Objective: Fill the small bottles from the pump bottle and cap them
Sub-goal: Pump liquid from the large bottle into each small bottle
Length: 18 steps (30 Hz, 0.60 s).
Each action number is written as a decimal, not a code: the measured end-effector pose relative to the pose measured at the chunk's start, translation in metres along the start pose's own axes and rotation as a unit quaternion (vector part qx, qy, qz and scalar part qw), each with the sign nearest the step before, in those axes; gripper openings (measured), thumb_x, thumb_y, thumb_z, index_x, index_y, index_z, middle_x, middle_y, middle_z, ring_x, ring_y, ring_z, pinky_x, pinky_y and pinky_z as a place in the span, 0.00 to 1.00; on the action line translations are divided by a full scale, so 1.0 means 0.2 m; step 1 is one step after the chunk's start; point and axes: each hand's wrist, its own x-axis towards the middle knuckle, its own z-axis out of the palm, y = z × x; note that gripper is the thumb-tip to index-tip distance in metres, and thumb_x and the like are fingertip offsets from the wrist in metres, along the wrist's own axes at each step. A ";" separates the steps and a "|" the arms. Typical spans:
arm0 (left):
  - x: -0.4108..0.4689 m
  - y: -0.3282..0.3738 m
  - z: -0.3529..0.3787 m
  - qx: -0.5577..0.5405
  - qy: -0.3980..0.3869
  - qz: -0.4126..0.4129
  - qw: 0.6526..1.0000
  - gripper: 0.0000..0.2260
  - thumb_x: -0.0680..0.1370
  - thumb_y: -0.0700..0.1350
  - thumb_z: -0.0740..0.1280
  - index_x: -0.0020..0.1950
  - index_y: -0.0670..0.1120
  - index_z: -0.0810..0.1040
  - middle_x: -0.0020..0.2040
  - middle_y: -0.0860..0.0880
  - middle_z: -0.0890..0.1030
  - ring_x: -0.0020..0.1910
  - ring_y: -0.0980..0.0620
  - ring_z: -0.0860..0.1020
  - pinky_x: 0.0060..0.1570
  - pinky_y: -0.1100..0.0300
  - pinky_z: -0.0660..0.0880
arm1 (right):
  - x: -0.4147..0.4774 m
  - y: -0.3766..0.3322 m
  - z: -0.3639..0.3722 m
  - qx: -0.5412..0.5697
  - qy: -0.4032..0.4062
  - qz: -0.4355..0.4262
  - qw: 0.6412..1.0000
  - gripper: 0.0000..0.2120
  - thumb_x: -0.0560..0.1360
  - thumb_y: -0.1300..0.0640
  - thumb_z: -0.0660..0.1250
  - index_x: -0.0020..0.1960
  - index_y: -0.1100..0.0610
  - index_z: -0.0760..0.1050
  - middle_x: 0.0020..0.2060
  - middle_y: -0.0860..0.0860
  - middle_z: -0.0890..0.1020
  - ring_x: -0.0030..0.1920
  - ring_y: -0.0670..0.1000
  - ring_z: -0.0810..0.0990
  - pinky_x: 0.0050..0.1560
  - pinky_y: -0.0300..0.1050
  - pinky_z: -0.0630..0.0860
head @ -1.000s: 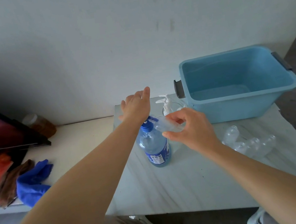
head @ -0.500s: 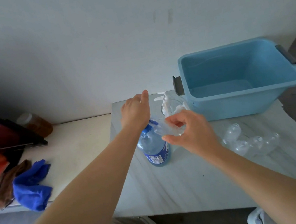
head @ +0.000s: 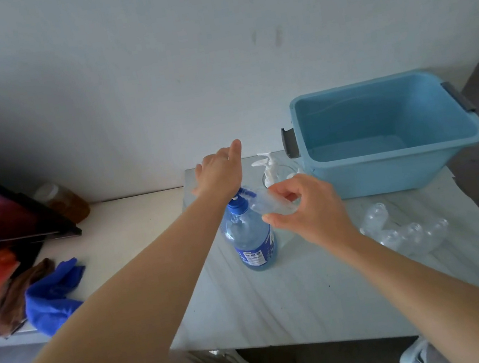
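The blue pump bottle (head: pixel 252 239) stands upright in the middle of the pale table (head: pixel 298 300). My left hand (head: pixel 219 172) rests flat on its pump head, fingers straight, pointing toward the wall. My right hand (head: pixel 304 205) pinches a small clear bottle (head: pixel 270 204), tilted with its mouth at the blue spout. Several other small clear bottles (head: pixel 402 227) lie on their sides to the right.
A light blue tub (head: pixel 392 163) with grey handles sits at the table's back right. White pump caps (head: pixel 267 166) stand in a clear container beside it. A lower shelf on the left holds a blue cloth (head: pixel 52 295), a brown cloth, an amber jar (head: pixel 62 200) and a dark-framed picture.
Both hands stay at the pump bottle. My left hand has sunk slightly onto the pump head; the small bottle stays at the spout.
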 end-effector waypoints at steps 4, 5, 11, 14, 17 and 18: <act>0.00 0.00 0.00 -0.006 0.009 0.009 1.000 0.20 0.80 0.59 0.46 0.36 0.49 0.65 0.48 0.41 0.73 0.59 0.37 0.71 0.63 0.41 0.66 | 0.00 0.00 -0.01 -0.002 0.002 -0.005 1.000 0.19 0.61 0.47 0.77 0.51 0.48 0.80 0.43 0.45 0.81 0.43 0.45 0.79 0.47 0.46 0.77; 0.00 -0.01 0.00 -0.005 0.007 0.006 1.000 0.20 0.80 0.59 0.46 0.40 0.48 0.67 0.48 0.42 0.73 0.58 0.38 0.71 0.63 0.43 0.67 | 0.00 0.00 0.00 0.001 0.002 -0.002 1.000 0.19 0.61 0.46 0.77 0.51 0.47 0.80 0.43 0.45 0.81 0.43 0.45 0.79 0.47 0.46 0.77; 0.01 -0.03 0.04 0.003 -0.002 0.031 1.000 0.25 0.81 0.58 0.46 0.55 0.45 0.77 0.54 0.43 0.76 0.59 0.42 0.71 0.61 0.49 0.67 | 0.00 0.04 0.02 0.019 0.009 -0.001 1.000 0.20 0.59 0.43 0.73 0.49 0.47 0.80 0.42 0.44 0.82 0.43 0.46 0.80 0.47 0.50 0.78; 0.01 -0.05 0.06 0.013 -0.004 0.039 0.999 0.26 0.82 0.57 0.46 0.60 0.45 0.78 0.58 0.42 0.77 0.61 0.43 0.71 0.59 0.53 0.65 | 0.00 0.06 0.03 0.009 0.006 0.000 1.000 0.20 0.59 0.45 0.75 0.50 0.47 0.80 0.42 0.44 0.82 0.43 0.46 0.80 0.47 0.50 0.78; 0.01 -0.07 0.08 0.014 0.002 0.045 0.999 0.25 0.82 0.57 0.48 0.57 0.43 0.79 0.51 0.42 0.78 0.56 0.42 0.74 0.56 0.53 0.67 | 0.00 0.07 0.05 -0.003 0.002 0.006 1.000 0.19 0.60 0.43 0.75 0.49 0.47 0.80 0.42 0.44 0.82 0.43 0.46 0.80 0.47 0.49 0.78; 0.01 -0.08 0.08 0.013 0.001 0.041 0.999 0.25 0.81 0.57 0.48 0.56 0.43 0.79 0.49 0.43 0.78 0.55 0.43 0.74 0.56 0.52 0.68 | 0.00 0.07 0.05 -0.008 0.001 0.007 1.000 0.18 0.60 0.44 0.75 0.48 0.47 0.80 0.41 0.44 0.82 0.42 0.46 0.80 0.46 0.48 0.78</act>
